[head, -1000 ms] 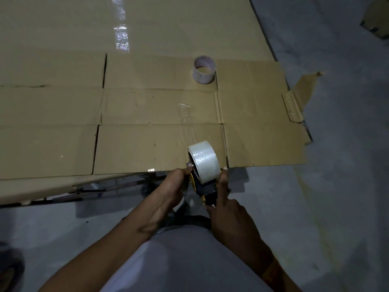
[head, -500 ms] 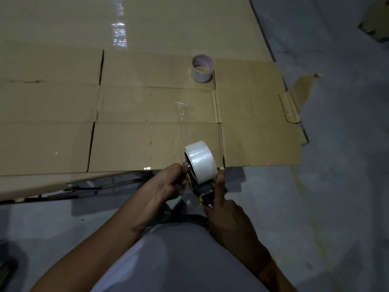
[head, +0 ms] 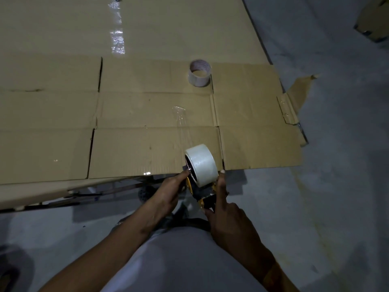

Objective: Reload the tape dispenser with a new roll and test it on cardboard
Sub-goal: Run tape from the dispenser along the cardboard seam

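A yellow-and-black tape dispenser [head: 202,196] carries a full clear tape roll [head: 203,164] at the near edge of the flattened cardboard [head: 134,148]. My right hand [head: 226,211] grips the dispenser's handle, with its index finger stretched up along the roll's right side. My left hand [head: 168,191] pinches the dispenser at the roll's left side. A strip of clear tape [head: 181,123] lies stuck on the cardboard, running from the roll away from me. A nearly spent roll [head: 199,73] stands farther back on the cardboard.
The cardboard sheets rest on a low trolley with a wheel [head: 145,191] showing under the near edge. Grey concrete floor [head: 326,186] spreads to the right. A torn flap [head: 294,102] sticks out at the cardboard's right side. Another cardboard piece [head: 374,20] lies top right.
The dispenser and both hands have stayed at the cardboard's near edge; only my head view has shifted slightly. The strip on the cardboard looks the same.
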The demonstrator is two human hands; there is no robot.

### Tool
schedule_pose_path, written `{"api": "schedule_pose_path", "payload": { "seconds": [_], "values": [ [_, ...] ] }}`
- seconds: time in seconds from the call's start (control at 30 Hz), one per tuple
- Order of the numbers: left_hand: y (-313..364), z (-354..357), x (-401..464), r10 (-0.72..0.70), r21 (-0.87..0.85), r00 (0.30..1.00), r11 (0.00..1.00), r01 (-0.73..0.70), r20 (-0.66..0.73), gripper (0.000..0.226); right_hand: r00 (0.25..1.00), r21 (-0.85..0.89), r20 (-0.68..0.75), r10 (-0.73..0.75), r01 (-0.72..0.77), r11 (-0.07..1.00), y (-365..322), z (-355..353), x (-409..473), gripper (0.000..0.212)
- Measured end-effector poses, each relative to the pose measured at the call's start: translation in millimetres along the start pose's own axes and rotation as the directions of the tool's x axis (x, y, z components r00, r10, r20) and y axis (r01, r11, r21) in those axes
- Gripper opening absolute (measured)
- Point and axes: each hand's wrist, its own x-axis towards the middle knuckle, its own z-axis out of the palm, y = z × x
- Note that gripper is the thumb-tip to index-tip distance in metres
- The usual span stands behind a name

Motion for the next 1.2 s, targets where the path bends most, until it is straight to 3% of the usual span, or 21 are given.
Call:
{"api": "schedule_pose_path", "payload": {
  "seconds": [0.1, 0.3, 0.47, 0.57, 0.77, 1.2],
  "values": [
    [2.0, 0.7, 3.0, 0.009, -0.004, 1.000, 1.000, -0.009, -0.001, 0.054, 1.000, 0.034, 0.027, 0.008, -0.009, 0.999, -2.1, -3.0, 0.1, 0.108],
    [-2.6, -8.0, 14.6, 0.036, 0.010, 0.999, 0.999, -0.037, 0.024, 0.076, 1.000, 0.023, 0.024, 0.010, -0.011, 1.000, -1.0, -4.1, 0.4, 0.109],
    [1.2, -6.3, 12.9, 0.135, 0.009, 0.990, 0.991, -0.136, 0.043, 0.049, 0.999, 0.073, 0.036, 0.026, -0.028, 0.997, -1.5, -4.3, 2.6, 0.109],
    [3.2, -4.1, 10.9, 0.164, -0.035, 0.986, 0.986, -0.163, 0.026, 0.046, 1.000, 0.061, 0.018, 0.024, -0.025, 0.998, -2.0, -3.8, 2.2, 0.111],
    [-1.6, -2.8, 23.1, 0.069, -0.075, 0.991, 0.994, -0.078, -0.113, 0.053, 0.999, 0.049, 0.028, 0.034, -0.035, 0.998, -2.8, -7.2, 3.1, 0.108],
    [10.7, 5.8, 7.2, 0.070, -0.174, 0.994, 0.981, -0.085, -0.089, 0.054, 0.997, 0.085, 0.051, 0.058, -0.062, 0.994, -12.1, -14.3, 2.8, 0.106]
  ]
}}
